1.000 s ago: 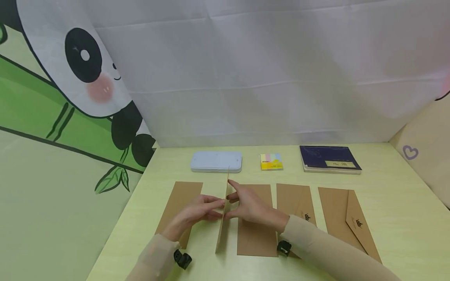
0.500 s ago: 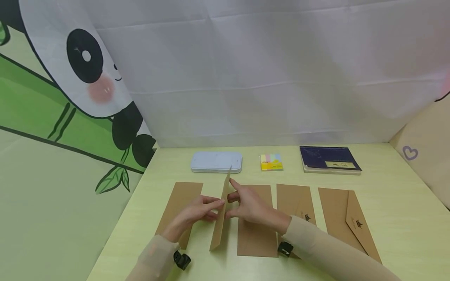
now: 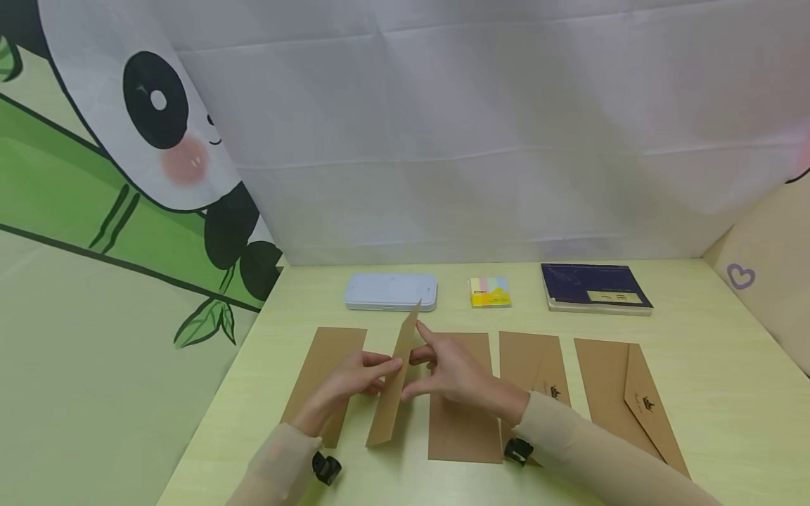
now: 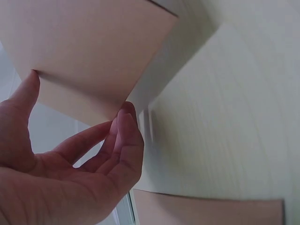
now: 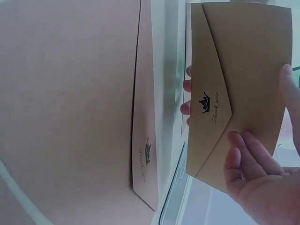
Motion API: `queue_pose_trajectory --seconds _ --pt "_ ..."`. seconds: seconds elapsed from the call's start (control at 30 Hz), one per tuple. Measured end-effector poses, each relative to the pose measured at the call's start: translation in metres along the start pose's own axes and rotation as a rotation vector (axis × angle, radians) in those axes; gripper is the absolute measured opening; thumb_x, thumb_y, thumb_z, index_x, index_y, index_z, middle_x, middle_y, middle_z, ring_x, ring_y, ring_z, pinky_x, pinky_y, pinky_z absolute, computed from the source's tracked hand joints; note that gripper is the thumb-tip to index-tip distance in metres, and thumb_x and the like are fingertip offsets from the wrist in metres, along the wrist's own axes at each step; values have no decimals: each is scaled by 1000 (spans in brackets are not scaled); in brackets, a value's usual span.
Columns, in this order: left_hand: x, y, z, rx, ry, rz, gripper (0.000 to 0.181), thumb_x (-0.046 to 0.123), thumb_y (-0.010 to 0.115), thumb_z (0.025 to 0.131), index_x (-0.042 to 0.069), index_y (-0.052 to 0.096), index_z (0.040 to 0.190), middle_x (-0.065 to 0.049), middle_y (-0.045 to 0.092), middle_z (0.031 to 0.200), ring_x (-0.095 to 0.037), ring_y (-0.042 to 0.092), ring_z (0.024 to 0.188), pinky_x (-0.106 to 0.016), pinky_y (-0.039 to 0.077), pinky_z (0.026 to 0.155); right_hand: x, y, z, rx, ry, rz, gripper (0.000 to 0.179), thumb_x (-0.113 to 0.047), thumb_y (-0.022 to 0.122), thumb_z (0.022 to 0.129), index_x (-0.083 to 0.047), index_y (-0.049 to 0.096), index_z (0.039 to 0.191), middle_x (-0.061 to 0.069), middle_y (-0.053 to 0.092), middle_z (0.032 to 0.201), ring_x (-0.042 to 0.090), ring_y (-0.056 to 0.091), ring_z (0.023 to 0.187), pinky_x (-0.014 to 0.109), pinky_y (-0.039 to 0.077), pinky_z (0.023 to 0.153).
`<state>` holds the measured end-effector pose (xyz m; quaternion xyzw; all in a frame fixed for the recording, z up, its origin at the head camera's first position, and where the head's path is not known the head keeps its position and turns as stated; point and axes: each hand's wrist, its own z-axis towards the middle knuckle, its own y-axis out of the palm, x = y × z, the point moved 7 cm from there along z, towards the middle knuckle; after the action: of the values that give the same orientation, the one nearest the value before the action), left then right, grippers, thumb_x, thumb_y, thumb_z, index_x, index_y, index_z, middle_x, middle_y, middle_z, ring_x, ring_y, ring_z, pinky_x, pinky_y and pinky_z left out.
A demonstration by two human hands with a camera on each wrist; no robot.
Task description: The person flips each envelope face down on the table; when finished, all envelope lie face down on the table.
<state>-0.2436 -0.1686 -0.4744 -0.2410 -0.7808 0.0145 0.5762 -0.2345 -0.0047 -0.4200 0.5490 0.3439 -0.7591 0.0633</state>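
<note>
A brown kraft envelope (image 3: 388,407) is held up on edge above the table, tilted. My left hand (image 3: 348,383) pinches it, thumb on the plain face and fingers past its lower edge. My right hand (image 3: 458,372) grips it from the other side. In the right wrist view, the right thumb lies at one long edge of the envelope (image 5: 253,42) and curled fingers touch the flap side, printed with a crown and "Thank you". Flat on the table lie a plain envelope (image 3: 332,348) at left, another (image 3: 465,429) at centre, and two flap-up envelopes (image 3: 531,358) at right.
Along the back of the table (image 3: 709,365) are a pale blue case (image 3: 389,289), a pack of sticky notes (image 3: 490,294) and a dark blue notebook (image 3: 595,285). A white cloth (image 3: 474,176) hangs behind them.
The held envelope was nearly edge-on to the head view. Its near end has swung left and its plain face has turned into view. Both hands stay nearly in place.
</note>
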Motion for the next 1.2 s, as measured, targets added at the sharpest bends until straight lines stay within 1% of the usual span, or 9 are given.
queue_pose_trajectory --seconds 0.1,0.2,0.33,0.43,0.6,0.73,0.93,1.03,1.2 --pt "1 0 -1 4 4 -2 62 43 69 86 -6 59 122 -8 67 103 -21 63 79 -41 50 75 1 1 -2 -6 -1 12 122 -42 85 65 1 10 151 0 68 108 25 63 101 45 49 83" --pt "3 -1 -2 16 4 0 63 43 70 86 -7 59 123 -7 66 103 -20 61 77 -41 50 75 2 2 -3 -9 -2 44 119 -38 85 67 3 11 150 1 68 108 22 64 99 43 49 83" --pt "5 -2 -3 44 3 -4 68 40 71 85 -11 54 126 -10 65 106 -21 61 83 -41 51 76 3 2 -5 -18 17 175 111 -21 85 71 3 11 150 10 66 114 19 65 96 38 50 83" --pt "6 -3 -5 73 0 -10 70 37 72 85 -14 50 127 -13 64 108 -21 60 86 -42 51 75 4 3 -7 -24 48 289 106 -9 83 73 1 11 151 18 61 120 22 65 97 33 51 81" --pt "8 -7 -5 142 5 24 70 34 75 83 -14 51 127 -13 63 107 -19 59 79 -38 51 71 6 2 -8 -4 82 379 99 -2 79 76 -1 14 151 25 53 127 26 64 99 31 52 78" --pt "10 -10 -5 200 29 105 71 34 79 79 -13 53 126 -14 63 103 -19 60 76 -35 52 68 8 0 -7 27 98 378 97 2 77 77 0 15 151 25 53 128 25 65 97 31 52 76" --pt "9 -18 -7 303 77 238 68 30 85 72 -9 59 121 -14 64 98 -23 61 85 -38 51 71 17 -2 -6 72 148 326 97 6 78 75 2 17 150 22 54 124 24 67 87 30 53 70" --pt "6 -22 -8 339 67 246 66 25 87 69 -7 60 121 -12 63 97 -24 59 87 -39 50 73 22 -1 -6 91 163 288 97 8 78 72 5 19 149 21 54 119 22 66 82 29 53 66" --pt "4 -26 -10 369 68 259 64 13 88 66 -9 60 120 -12 62 90 -24 57 83 -37 50 70 30 2 -3 109 187 209 97 11 80 69 10 21 146 18 55 108 19 65 76 28 53 63"
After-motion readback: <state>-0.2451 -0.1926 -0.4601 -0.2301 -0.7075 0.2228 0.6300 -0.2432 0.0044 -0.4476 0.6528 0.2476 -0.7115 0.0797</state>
